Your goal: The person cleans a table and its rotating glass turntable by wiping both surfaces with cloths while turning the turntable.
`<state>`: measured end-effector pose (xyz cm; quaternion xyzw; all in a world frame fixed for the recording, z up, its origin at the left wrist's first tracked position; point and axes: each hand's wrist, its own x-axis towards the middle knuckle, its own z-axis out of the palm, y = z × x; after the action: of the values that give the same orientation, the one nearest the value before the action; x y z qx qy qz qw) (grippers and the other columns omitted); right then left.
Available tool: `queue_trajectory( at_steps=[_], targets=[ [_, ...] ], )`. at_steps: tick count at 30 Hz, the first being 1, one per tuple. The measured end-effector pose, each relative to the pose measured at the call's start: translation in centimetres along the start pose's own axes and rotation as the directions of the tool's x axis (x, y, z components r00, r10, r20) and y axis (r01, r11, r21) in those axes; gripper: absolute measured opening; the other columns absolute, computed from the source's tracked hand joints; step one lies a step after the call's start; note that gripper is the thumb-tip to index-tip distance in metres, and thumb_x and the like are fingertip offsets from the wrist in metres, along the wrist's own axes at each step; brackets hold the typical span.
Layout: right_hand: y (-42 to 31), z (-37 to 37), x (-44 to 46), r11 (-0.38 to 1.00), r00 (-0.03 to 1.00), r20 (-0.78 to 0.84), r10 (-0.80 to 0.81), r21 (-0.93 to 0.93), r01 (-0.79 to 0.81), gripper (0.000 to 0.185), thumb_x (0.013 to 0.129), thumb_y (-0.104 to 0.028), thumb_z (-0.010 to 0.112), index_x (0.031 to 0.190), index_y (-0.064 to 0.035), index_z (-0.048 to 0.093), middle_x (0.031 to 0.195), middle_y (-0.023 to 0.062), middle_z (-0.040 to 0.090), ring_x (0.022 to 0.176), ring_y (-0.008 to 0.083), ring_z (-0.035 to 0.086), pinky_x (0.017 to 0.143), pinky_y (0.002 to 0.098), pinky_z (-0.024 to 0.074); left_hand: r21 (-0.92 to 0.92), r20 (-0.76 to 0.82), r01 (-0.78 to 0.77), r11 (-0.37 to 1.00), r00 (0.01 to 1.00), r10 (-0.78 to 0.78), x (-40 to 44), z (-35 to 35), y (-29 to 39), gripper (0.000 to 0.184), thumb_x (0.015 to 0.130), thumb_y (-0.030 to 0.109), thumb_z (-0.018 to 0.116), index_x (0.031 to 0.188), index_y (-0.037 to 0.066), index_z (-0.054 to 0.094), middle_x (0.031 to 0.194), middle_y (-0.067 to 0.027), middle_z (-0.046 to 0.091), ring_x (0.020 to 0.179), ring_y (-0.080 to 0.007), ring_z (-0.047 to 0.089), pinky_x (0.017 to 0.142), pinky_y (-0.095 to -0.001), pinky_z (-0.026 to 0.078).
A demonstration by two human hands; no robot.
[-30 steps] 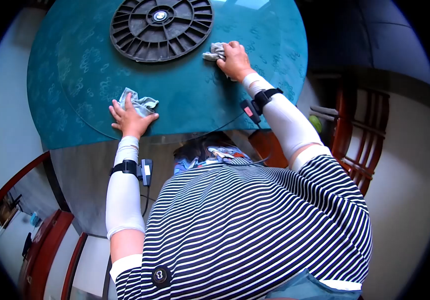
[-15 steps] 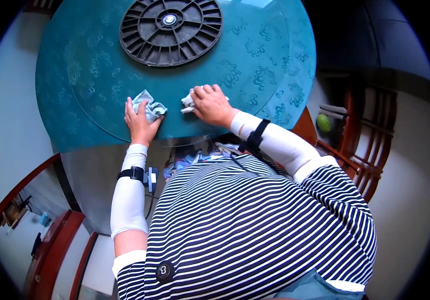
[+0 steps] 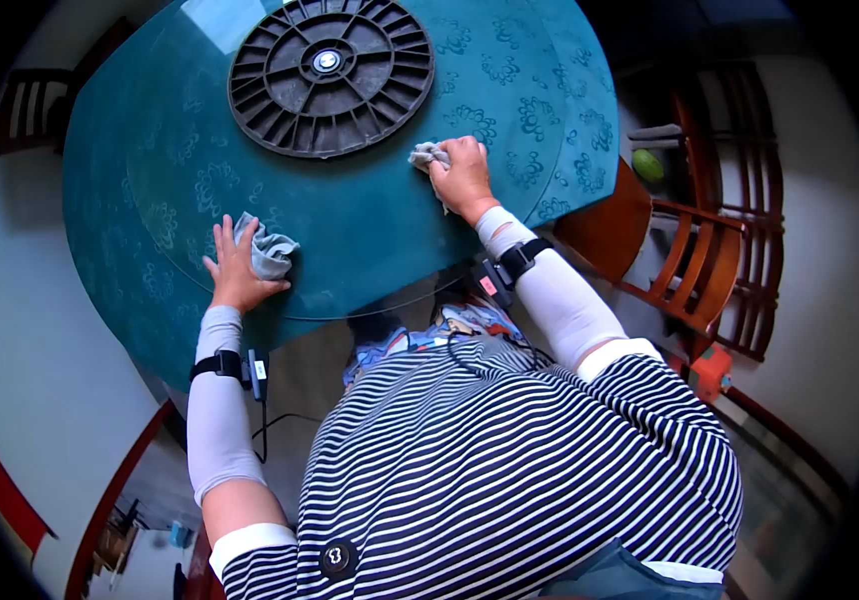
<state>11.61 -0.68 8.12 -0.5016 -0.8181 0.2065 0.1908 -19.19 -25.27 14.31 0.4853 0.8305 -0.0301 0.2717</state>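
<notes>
My left hand (image 3: 238, 275) rests on the left part of the round table with its fingers fairly spread. A crumpled pale grey cloth (image 3: 272, 255) is held under it, bulging out between thumb and forefinger. Farther to the right, near the edge of the black ribbed disc, my right hand (image 3: 465, 182) has its fingers curled around a second bunched whitish cloth (image 3: 428, 157). Part of each cloth is hidden beneath the hand. Both cloths lie against the table's teal patterned cover (image 3: 370, 235).
The big black ribbed disc (image 3: 285, 95) lies at the table's middle. Wooden chairs (image 3: 695, 265) stand to the right, a green oval object (image 3: 648, 166) on one. Another chair (image 3: 35, 110) is at the far left. Cables hang from the bands on both forearms.
My hands have moved apart. The left one slid left and slightly nearer with its cloth, while the right went right and slightly farther away with the other. The view has shifted somewhat.
</notes>
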Motion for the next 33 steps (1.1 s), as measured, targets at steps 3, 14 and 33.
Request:
queue_trajectory(
  at_steps=[3,14,33],
  targets=[
    [0.1,1.1,1.0,1.0,0.996,-0.087,0.005,-0.017,-0.007,0.02,0.077,-0.019,0.069,0.094,-0.0084,0.068,0.099,0.0135,0.061,0.099,0.0348,0.056,0.091,0.0444,0.0459,-0.08,-0.023,-0.02,0.997,1.0,0.018,0.2,0.5,-0.4,0.125,0.049,0.033,0.097,0.153,0.028,0.028,0.163,-0.0155,0.003,0.151,-0.0391,-0.002,0.11,-0.074,0.012],
    [1.1,1.2,10.2,0.957,0.953,-0.129,0.276,-0.058,-0.285,0.021,0.079,-0.019,0.065,0.093,-0.0051,0.071,0.103,0.0216,0.065,0.098,0.0404,0.062,0.087,0.0468,0.0515,-0.068,0.024,0.007,0.998,1.0,-0.006,0.4,0.3,-0.5,0.124,0.05,0.036,0.097,0.153,0.03,0.028,0.164,-0.0148,0.001,0.151,-0.0386,-0.006,0.11,-0.0738,0.008],
    [-2.2,2.6,4.7,0.966,0.967,0.006,0.253,-0.059,-0.253,0.02,0.078,-0.018,0.067,0.094,-0.0046,0.066,0.105,0.0179,0.061,0.102,0.038,0.06,0.09,0.0467,0.0501,-0.077,0.009,0.001,0.997,1.0,0.0,0.2,0.4,-0.5,0.122,0.051,0.036,0.096,0.153,0.029,0.029,0.164,-0.0157,0.001,0.151,-0.0382,-0.006,0.11,-0.0729,0.005]
  ],
)
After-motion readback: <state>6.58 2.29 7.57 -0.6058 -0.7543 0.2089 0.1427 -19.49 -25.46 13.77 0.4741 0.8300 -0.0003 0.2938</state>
